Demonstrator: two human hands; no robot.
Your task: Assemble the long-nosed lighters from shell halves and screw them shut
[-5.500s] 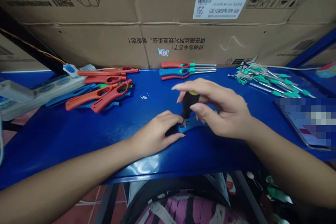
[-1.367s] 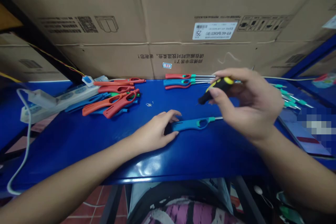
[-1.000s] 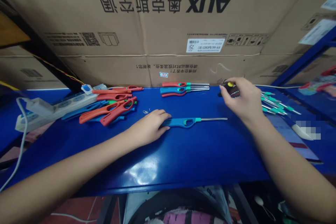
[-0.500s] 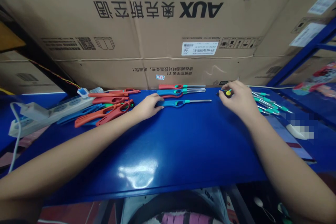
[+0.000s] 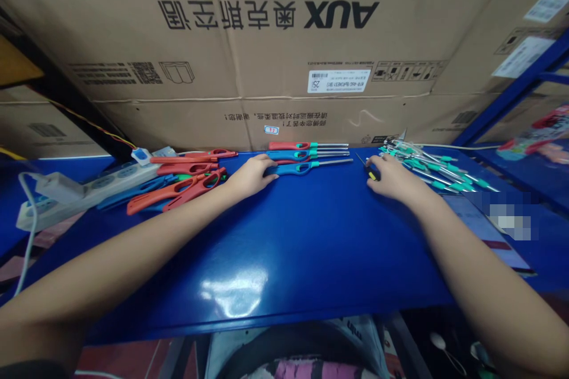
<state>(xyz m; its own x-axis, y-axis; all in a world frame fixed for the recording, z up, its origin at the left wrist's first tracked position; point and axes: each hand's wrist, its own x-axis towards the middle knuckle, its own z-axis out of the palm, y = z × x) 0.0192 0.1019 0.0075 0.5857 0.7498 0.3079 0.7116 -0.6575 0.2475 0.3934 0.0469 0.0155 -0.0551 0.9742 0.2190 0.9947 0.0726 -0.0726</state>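
Observation:
My left hand is closed on the rear end of a blue utility lighter, whose metal nozzle points right. Just behind that lighter, assembled red and blue lighters lie side by side, nozzles also to the right. My right hand grips a small screwdriver with a black and yellow handle. Its thin shaft points up and left, apart from the blue lighter's tip. Beyond the right hand lies a heap of metal lighter nozzles with green collars.
Red and blue lighter handles are piled at the left, beside a white power strip with a plugged-in adapter. A large cardboard panel stands behind the blue table. A flat printed sheet lies at the right.
The blue lighter has shifted back, close against the other lighters. My right hand has drawn slightly left and down, and the screwdriver in it has turned, uncovering more of the nozzle heap.

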